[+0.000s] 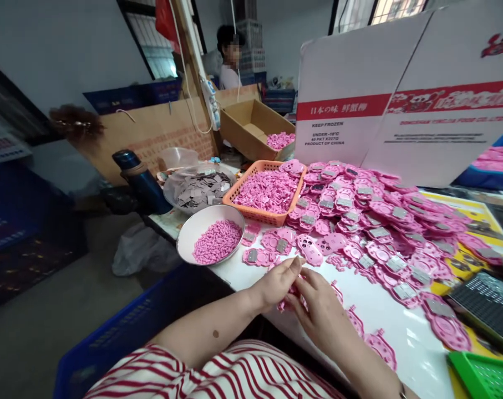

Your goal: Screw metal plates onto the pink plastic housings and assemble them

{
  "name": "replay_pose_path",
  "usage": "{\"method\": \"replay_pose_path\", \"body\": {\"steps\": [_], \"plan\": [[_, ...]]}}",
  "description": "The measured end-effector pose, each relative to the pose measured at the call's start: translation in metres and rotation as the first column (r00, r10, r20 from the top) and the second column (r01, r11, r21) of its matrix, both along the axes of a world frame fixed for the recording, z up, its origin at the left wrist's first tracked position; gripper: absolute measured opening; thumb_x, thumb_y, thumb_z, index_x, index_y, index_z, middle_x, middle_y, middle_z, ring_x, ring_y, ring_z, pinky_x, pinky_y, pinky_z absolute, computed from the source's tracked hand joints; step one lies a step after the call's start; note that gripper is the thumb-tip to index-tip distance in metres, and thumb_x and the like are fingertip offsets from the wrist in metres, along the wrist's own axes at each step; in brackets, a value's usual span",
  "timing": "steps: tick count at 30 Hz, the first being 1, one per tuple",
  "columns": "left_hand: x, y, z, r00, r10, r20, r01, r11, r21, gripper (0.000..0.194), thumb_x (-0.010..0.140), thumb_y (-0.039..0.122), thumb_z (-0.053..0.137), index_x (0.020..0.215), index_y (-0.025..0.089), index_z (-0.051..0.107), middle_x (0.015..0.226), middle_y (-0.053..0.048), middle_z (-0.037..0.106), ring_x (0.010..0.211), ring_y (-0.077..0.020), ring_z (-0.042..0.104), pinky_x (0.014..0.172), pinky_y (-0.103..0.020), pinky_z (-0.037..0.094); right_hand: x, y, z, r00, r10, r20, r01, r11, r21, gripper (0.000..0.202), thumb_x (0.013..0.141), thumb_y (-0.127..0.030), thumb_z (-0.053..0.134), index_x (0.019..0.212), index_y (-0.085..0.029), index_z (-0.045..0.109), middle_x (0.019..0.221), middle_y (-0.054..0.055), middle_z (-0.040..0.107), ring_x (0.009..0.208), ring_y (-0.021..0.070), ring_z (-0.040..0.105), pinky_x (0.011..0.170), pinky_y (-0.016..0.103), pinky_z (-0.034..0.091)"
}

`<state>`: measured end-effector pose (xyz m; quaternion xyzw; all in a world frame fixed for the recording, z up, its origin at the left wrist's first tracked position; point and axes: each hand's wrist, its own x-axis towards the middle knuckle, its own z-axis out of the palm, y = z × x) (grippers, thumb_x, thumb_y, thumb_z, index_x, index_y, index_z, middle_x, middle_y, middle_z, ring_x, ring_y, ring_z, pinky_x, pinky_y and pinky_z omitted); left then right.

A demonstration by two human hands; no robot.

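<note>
Both hands meet over the near edge of the white table [243, 275]. My left hand [276, 282] is closed, its thumb on top, around a pink plastic part [281, 306] that is mostly hidden by fingers. My right hand [324, 302] pinches at the same part from the other side. Just beyond them lie pink plastic casings [310, 250], one with dark eye-like spots. A large heap of pink casings [376, 221], many with grey rectangular plates, spreads to the right. Several casing halves [380, 346] lie beside my right forearm.
Left of the heap stand a white bowl [184, 238] of small pink pieces, an orange basket [230, 202] of pink parts and a clear bowl [174, 194] of grey plates. A dark bottle [145, 185], white carton [359, 72] and green tray [463, 371] surround these. A person [229, 72] is behind.
</note>
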<state>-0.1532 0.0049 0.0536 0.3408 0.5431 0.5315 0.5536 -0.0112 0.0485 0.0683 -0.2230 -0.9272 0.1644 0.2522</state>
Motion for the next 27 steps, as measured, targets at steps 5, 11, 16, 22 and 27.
{"method": "replay_pose_path", "body": {"steps": [5, 11, 16, 22, 27], "plan": [[0.008, 0.004, -0.004, 0.993, -0.093, 0.075, 0.096, 0.995, -0.032, 0.079, 0.086, 0.078, 0.041, 0.126, 0.012, 0.057, 0.061, 0.002, 0.059, 0.043, -0.0092, 0.051, 0.042, -0.02, 0.041, 0.003, 0.001, -0.005, 0.992, -0.084, -0.089, 0.059, 0.966, -0.253, 0.023, 0.091, -0.026, 0.059, 0.11, -0.02, 0.07, 0.107, 0.01, 0.068, 0.1, 0.0216, 0.065, 0.086, 0.04, 0.056], [0.008, -0.009, 0.001, 0.986, -0.07, 0.15, 0.082, 0.994, -0.077, 0.056, 0.08, 0.071, 0.061, 0.075, 0.016, 0.053, 0.047, 0.006, 0.05, 0.032, -0.0055, 0.043, 0.029, -0.015, 0.03, 0.009, -0.005, -0.01, 0.96, -0.217, -0.179, 0.14, 0.92, -0.365, 0.024, 0.094, -0.029, 0.053, 0.107, -0.02, 0.071, 0.08, 0.006, 0.064, 0.078, 0.0169, 0.06, 0.075, 0.034, 0.051], [0.008, -0.013, 0.002, 0.974, -0.028, 0.226, 0.048, 0.995, -0.082, 0.041, 0.075, 0.05, 0.078, 0.081, 0.014, 0.059, 0.056, 0.007, 0.054, 0.036, -0.0041, 0.047, 0.028, -0.013, 0.031, 0.015, -0.01, -0.017, 0.913, -0.335, -0.235, 0.154, 0.814, -0.561, 0.018, 0.084, -0.032, 0.068, 0.095, -0.018, 0.069, 0.087, 0.004, 0.071, 0.077, 0.0139, 0.064, 0.074, 0.03, 0.052], [0.011, -0.015, 0.005, 0.971, -0.063, 0.229, 0.078, 0.995, -0.057, 0.034, 0.084, 0.042, 0.07, 0.1, 0.013, 0.063, 0.059, 0.006, 0.056, 0.037, -0.0043, 0.048, 0.03, -0.012, 0.032, 0.029, -0.011, -0.017, 0.883, -0.358, -0.304, 0.151, 0.829, -0.539, 0.01, 0.082, -0.029, 0.07, 0.085, -0.02, 0.072, 0.081, 0.002, 0.071, 0.077, 0.0126, 0.064, 0.075, 0.028, 0.052], [0.011, -0.019, 0.003, 0.982, -0.1, 0.161, 0.11, 0.993, -0.051, 0.031, 0.084, 0.042, 0.07, 0.097, 0.014, 0.064, 0.057, 0.008, 0.053, 0.037, -0.0034, 0.047, 0.031, -0.012, 0.032, 0.033, -0.012, -0.016, 0.847, -0.447, -0.288, 0.087, 0.651, -0.754, 0.023, 0.079, -0.04, 0.074, 0.088, -0.02, 0.072, 0.083, 0.002, 0.072, 0.074, 0.013, 0.064, 0.072, 0.029, 0.053]]}}
